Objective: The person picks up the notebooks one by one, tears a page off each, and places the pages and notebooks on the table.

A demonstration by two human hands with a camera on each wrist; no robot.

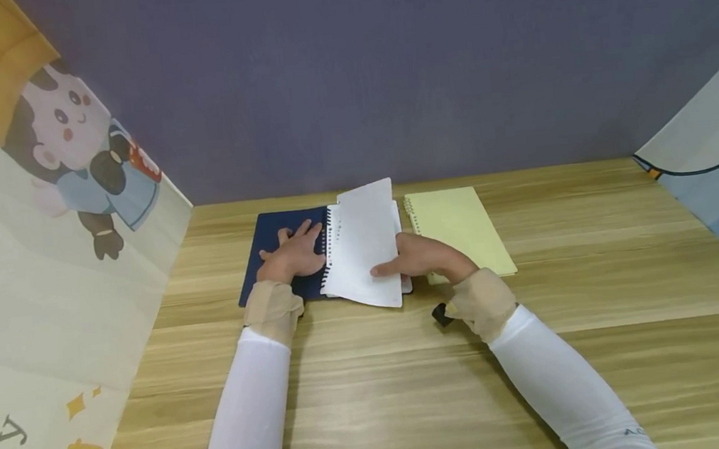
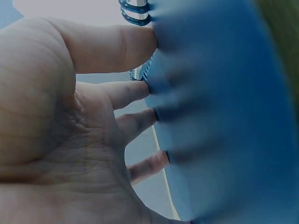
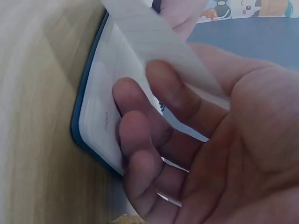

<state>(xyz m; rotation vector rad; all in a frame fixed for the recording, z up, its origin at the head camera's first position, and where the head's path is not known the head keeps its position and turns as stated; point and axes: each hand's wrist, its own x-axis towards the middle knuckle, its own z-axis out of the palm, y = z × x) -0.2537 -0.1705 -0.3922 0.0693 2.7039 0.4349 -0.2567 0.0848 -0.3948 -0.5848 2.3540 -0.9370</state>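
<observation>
An open spiral notebook with a navy cover (image 1: 276, 222) lies near the back of the table. My left hand (image 1: 294, 255) rests on that cover with fingers spread; in the left wrist view the fingertips touch the blue surface (image 2: 233, 112) beside the black spiral rings (image 2: 135, 21). A white page (image 1: 369, 227) is lifted from the stack, and my right hand (image 1: 423, 253) pinches its right edge between thumb and index finger. In the right wrist view, the other fingers of that hand curl by the page stack (image 3: 100, 112) underneath.
Just right of the open notebook lies a pale yellow spiral notebook (image 1: 459, 226), partly under the right hand. A dark wall (image 1: 385, 72) rises behind the wooden table (image 1: 374, 394). Printed cartoon panels (image 1: 17, 269) border the left and right sides.
</observation>
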